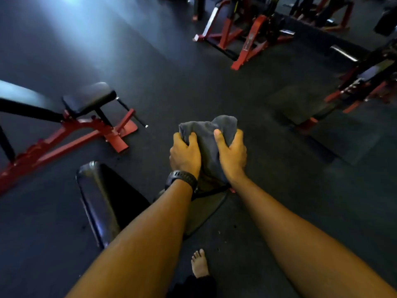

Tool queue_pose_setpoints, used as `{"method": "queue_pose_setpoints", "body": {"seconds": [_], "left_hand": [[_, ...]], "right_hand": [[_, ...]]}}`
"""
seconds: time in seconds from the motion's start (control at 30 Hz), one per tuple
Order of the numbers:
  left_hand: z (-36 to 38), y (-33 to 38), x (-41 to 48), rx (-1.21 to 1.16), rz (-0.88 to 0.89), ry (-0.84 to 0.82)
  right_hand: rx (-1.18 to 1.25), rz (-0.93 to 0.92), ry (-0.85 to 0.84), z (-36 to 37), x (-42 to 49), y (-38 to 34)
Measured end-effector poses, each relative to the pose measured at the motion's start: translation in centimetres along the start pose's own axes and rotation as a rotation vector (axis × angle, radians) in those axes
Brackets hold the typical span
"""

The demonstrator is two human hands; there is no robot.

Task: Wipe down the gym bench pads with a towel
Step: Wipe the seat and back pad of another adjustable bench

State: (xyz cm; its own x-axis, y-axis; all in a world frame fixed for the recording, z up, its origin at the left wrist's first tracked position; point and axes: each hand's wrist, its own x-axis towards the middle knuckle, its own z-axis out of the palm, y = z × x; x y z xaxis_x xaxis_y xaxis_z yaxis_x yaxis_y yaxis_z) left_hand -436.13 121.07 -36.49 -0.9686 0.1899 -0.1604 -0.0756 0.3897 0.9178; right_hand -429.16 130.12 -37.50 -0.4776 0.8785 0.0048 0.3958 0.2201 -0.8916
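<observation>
bare foot (pixel 199 264) planted beside the pad (pixel 101 201), arms out, left hand (pixel 185 157) and right hand (pixel 233 157) both curled tight into the bunched towel (pixel 209 134), up over the seat (pixel 209 211), likely wadding it to wipe. dark rubber floor (pixel 171 82) beyond, another bench (pixel 88 97) left, red racks (pixel 242 33) far back.

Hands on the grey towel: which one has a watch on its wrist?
The left hand, gripping the towel on its left side, has a black watch at its wrist. The right hand grips the other side, wrist bare.
</observation>
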Motion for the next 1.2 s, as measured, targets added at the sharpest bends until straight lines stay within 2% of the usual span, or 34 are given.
{"method": "queue_pose_setpoints", "body": {"seconds": [0.33, 0.47, 0.63, 0.77, 0.83, 0.93, 1.03, 1.1, 1.2], "left_hand": [[3.4, -13.1, 2.8, -0.011, -0.38, 0.288], [5.9, -18.3, 2.2, -0.026, -0.545, 0.454], [11.2, -25.5, 1.0, 0.014, -0.627, 0.603], [14.9, -31.2, 0.3, 0.087, -0.692, 0.646], [16.0, -33.3, -0.2, 0.187, -0.724, 0.662], [16.8, -36.1, -1.9, 0.369, -0.669, 0.666], [17.1, -38.7, -4.0, 0.426, -0.656, 0.53], [17.0, -39.8, -5.3, 0.461, -0.63, 0.447], [15.9, -41.6, -6.5, 0.45, -0.608, 0.447]], "right_hand": [[-0.203, -0.002, -0.497, 9.6, 3.1, 10.0], [-0.275, -0.081, -0.746, 12.9, 4.5, 14.2], [-0.372, -0.161, -1.051, 17.8, 7.4, 21.4], [-0.455, -0.222, -1.217, 20.5, 8.6, 27.9], [-0.536, -0.395, -1.19, 21.2, 7.9, 30.3], [-0.619, -0.851, -1.016, 20.2, 5.9, 33.5], [-0.601, -1.19, -1.066, 18.5, 3.9, 37.1], [-0.616, -1.324, -1.105, 18.1, 2.8, 38.7], [-0.563, -1.426, -1.165, 20.0, 1.0, 38.6]]}}
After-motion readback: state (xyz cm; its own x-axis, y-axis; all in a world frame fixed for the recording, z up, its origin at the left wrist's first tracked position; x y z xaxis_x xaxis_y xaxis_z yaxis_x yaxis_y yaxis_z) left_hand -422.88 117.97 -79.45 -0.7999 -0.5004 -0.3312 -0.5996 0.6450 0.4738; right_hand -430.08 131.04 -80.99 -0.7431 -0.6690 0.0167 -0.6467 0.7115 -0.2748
